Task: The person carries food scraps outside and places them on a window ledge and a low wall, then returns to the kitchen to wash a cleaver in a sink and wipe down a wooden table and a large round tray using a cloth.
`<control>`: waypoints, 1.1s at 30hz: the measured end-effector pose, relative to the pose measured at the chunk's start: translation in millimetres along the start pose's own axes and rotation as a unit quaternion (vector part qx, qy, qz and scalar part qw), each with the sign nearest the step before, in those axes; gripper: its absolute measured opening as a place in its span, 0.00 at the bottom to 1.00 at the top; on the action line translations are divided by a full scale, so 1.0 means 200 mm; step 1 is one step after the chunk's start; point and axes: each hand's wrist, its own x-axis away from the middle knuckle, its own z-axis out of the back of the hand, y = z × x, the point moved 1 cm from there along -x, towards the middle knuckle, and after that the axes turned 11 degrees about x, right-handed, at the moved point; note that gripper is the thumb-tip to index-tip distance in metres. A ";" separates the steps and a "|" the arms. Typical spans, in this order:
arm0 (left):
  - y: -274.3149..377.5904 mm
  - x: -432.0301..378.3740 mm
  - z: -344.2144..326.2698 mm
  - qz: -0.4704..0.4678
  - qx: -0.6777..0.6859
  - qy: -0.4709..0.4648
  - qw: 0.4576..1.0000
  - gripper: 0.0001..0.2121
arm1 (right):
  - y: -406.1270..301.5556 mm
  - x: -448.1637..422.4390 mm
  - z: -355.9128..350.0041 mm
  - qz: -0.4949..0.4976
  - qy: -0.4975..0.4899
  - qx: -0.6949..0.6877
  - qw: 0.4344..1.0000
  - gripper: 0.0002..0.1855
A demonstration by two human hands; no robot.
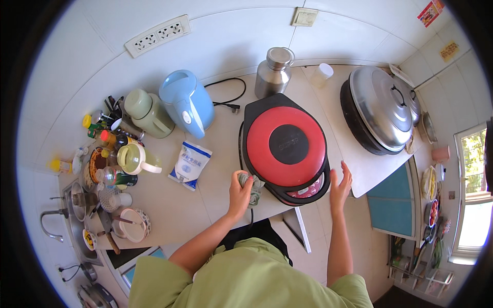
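A red and black electric griddle (256,154) with its lid down sits on the counter before me. At its lower left, my left hand (240,192) grips a crumpled grey-green cloth (255,194). My right hand (340,186) is beside the griddle's lower right edge, fingers apart, holding nothing; whether it touches the rim I cannot tell. Behind the griddle stands a steel bottle (272,77).
Left of the griddle are a blue and white packet (190,165), a blue electric kettle (186,102) and a green thermos (154,115). Bottles and bowls crowd the sink (71,219). A large lidded pan (379,107) stands at the right.
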 end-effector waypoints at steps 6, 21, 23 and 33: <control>0.11 0.08 -0.19 -0.115 0.150 -0.116 0.975 0.22 | -0.63 0.32 -0.12 0.309 -0.083 -0.072 0.945 0.30; -0.20 0.02 -0.09 -0.114 -0.040 -0.011 0.993 0.29 | -0.47 -0.67 -0.53 0.263 0.010 0.136 0.955 0.16; -0.21 -0.01 -0.11 -0.126 -0.029 0.002 0.992 0.30 | -0.11 -0.60 -0.39 0.233 0.005 0.171 0.957 0.14; -0.21 -0.21 -0.17 -0.179 -0.108 0.028 0.977 0.29 | -0.36 -0.24 -0.33 0.250 0.070 0.190 0.947 0.26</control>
